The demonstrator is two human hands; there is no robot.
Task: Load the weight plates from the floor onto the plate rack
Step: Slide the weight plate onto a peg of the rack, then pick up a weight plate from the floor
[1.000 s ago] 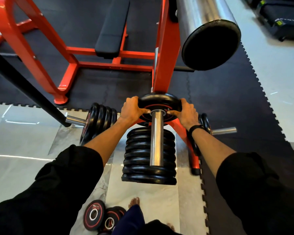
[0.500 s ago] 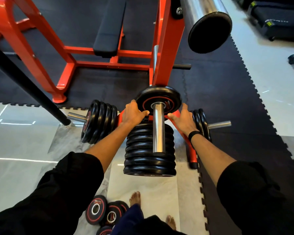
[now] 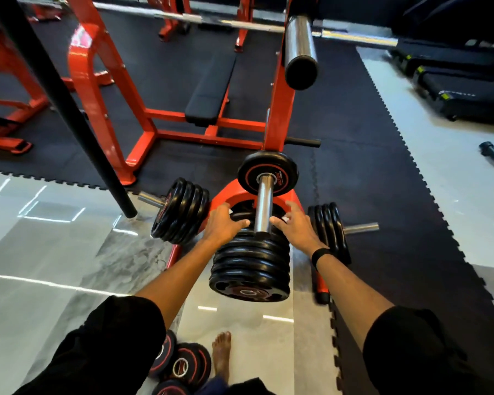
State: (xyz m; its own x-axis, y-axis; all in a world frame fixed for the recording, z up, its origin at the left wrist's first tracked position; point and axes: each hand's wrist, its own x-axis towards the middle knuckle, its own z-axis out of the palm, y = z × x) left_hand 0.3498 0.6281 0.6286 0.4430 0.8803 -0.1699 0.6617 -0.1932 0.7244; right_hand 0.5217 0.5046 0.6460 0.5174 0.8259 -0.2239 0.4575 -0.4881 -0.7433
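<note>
A small black plate with a red ring [image 3: 268, 173] sits at the back of a chrome peg [image 3: 263, 205] on the orange plate rack [image 3: 278, 115]. My left hand [image 3: 224, 225] and right hand [image 3: 294, 225] are off that plate, one on each side of the peg, fingers relaxed and holding nothing. Below the hands a thick stack of black plates [image 3: 250, 266] hangs on a lower peg. More black plates fill the left side peg [image 3: 180, 210] and the right side peg [image 3: 330, 232]. Several small red-ringed plates [image 3: 183, 366] lie on the floor by my bare foot [image 3: 221, 353].
A black slanted pole [image 3: 63, 109] crosses the left side. An orange bench frame with a black pad [image 3: 211, 86] stands behind the rack. A thick chrome sleeve [image 3: 300, 58] juts out overhead. Treadmills [image 3: 454, 89] stand at the right on the pale tile.
Both hands have let go of the small red-ringed plate, which now sits pushed back on the peg. The hands drew back toward me and the view rose.
</note>
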